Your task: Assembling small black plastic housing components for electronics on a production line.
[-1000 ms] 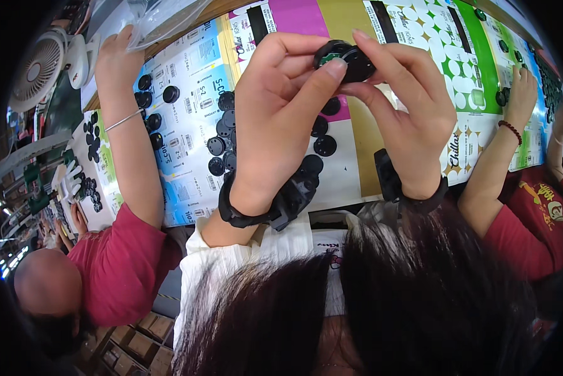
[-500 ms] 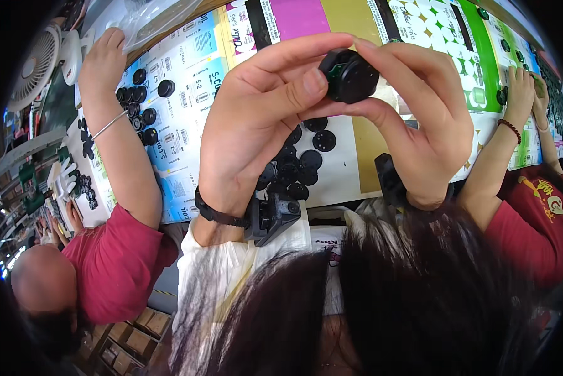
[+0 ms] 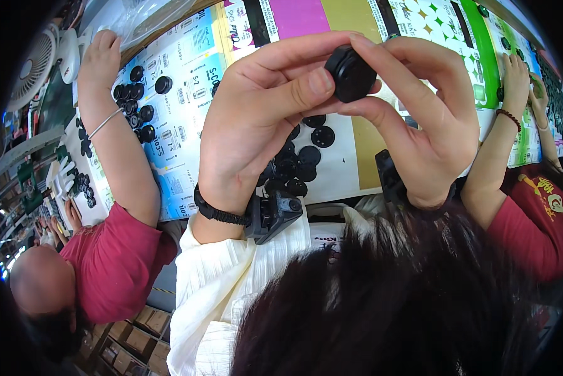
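Between my two hands, raised above the bench, is a small round black plastic part (image 3: 353,74), like a thick cap with a stepped rim. My left hand (image 3: 275,94) grips its left side, thumb on the near edge and forefinger over the top. The fingertips of my right hand (image 3: 422,100) pinch its right side, forefinger above and thumb below. Under my left wrist, several black round discs (image 3: 306,164) lie in a loose pile on the bench; some show small holes. My left forearm partly hides that pile.
Printed card sheets cover the bench (image 3: 350,172). At left, a person's arm (image 3: 121,138) with a bangle reaches over more black round parts (image 3: 131,94). Another person's hands (image 3: 521,84) work at the right. A white fan (image 3: 37,66) stands far left.
The black part has turned in my fingers: a green edge visible before is now out of sight and its plain dark face shows. Both hands have stayed almost in place.
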Demonstrator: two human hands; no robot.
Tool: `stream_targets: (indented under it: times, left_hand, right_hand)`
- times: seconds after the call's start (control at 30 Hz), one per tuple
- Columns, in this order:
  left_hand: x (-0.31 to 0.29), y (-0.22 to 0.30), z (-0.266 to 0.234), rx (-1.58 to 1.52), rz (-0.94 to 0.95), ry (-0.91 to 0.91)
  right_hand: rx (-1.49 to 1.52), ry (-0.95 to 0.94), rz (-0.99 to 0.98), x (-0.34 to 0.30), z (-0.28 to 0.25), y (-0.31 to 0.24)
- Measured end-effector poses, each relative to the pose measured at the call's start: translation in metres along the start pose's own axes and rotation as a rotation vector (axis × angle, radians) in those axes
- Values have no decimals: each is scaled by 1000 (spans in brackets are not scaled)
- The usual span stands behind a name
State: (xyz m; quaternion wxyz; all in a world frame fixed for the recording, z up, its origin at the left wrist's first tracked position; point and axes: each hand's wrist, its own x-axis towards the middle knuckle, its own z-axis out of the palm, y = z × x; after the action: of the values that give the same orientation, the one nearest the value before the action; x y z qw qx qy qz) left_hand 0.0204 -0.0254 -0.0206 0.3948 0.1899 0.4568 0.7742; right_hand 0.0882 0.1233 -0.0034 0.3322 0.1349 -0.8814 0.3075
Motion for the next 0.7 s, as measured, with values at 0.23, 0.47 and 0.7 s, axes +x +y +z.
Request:
stream_targets:
  times: [0.23,0.47,0.7]
  left_hand:
    - [-2,-2,-3,15,53,21]
    - [-6,-2,28,272,138,298]
    - [-9,-6,25,485,306,368]
  right_hand:
    - [-69,-16,97,9,3,-14]
    - [30,103,-65,-15,20,21]
    - [365,28,145,-13,21,11]
